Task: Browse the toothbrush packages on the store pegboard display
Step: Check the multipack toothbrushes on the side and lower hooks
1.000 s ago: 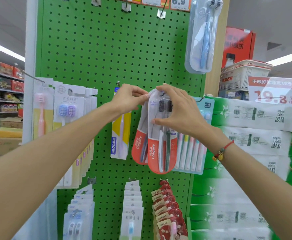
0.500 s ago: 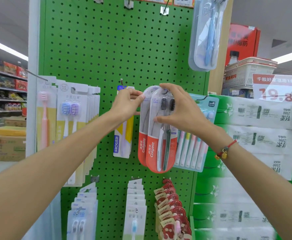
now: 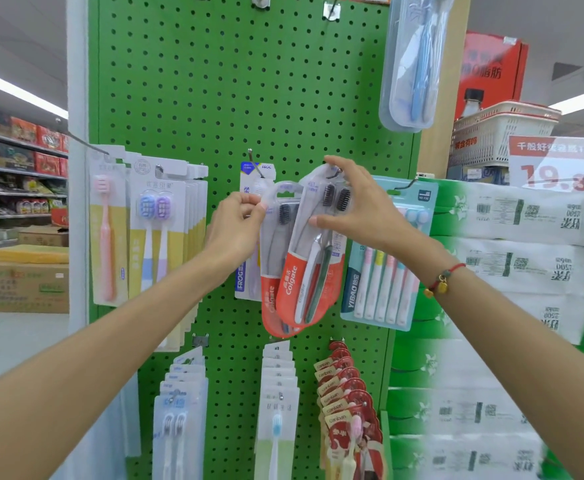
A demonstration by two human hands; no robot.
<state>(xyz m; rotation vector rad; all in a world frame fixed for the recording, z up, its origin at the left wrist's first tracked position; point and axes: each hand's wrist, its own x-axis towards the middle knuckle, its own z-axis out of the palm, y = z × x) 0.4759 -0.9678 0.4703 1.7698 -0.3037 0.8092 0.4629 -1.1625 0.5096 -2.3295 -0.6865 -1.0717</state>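
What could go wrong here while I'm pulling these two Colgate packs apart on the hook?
The front Colgate pack, tilted in your right hand, has its hang hole right at the peg tip; it may slip off and fall. The rear Colgate pack, pinched at its top edge by your left hand, could tear there. Either swinging pack might knock the neighbouring FROG pack.

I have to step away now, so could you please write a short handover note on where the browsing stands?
Left hand: pinches the top edge of the rear Colgate pack.
Right hand: holds the front Colgate pack tilted, its top at the peg hook.
Both packs sit in front of the green pegboard, between the FROG pack and the YIBMO pack.
Left: look over the other rows.
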